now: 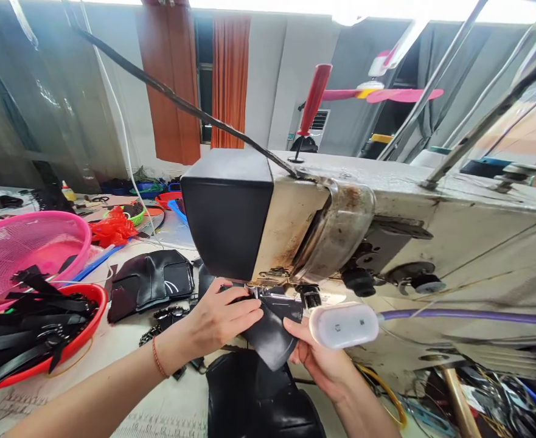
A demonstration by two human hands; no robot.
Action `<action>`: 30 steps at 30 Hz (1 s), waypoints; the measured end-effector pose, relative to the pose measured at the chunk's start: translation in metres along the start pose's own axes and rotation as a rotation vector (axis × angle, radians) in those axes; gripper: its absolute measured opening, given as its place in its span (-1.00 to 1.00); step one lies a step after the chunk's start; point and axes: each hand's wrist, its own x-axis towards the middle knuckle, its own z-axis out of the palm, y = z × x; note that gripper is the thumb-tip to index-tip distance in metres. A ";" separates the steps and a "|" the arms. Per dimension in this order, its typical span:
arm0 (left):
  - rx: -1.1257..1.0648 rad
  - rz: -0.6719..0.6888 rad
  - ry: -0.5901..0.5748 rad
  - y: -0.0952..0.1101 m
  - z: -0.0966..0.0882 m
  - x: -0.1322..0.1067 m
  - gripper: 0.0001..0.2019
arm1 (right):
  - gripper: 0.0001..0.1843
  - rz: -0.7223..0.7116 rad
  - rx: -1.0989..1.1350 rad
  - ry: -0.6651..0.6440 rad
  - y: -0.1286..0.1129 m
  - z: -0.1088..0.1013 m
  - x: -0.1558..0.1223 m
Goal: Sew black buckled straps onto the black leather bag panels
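A piece of smooth black leather-like material (270, 337) lies under the head of a sewing machine (290, 237), one pointed end hanging toward me. My left hand (217, 316) holds its left side near the needle area, fingers reaching across the top; the thumb is hidden. On the right edge, my right hand (320, 359) pinches the piece, thumb above and fingers curled below. A white oval lamp (345, 325) partly covers that hand. Below my hands rests a larger black leather-like piece (258, 395). The needle tip is hard to make out.
To the left stand a red basket (102, 298) of black straps and a pink basket (83, 234). Stacked black panels (153, 283) lie beside the machine. A red-handled screwdriver (316, 100) stands upright on top of it. Tools and wires clutter the lower right.
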 end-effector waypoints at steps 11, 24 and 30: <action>0.065 -0.102 0.053 0.031 -0.004 0.009 -0.76 | -0.43 -0.038 -0.174 0.189 0.013 0.040 -0.025; -0.007 -0.041 0.144 0.024 -0.006 0.001 -0.92 | -0.41 -0.090 -0.186 0.163 0.019 0.055 -0.022; -0.006 0.022 0.155 0.013 -0.005 -0.005 -0.88 | -0.40 -0.125 -0.168 0.172 0.023 0.060 -0.017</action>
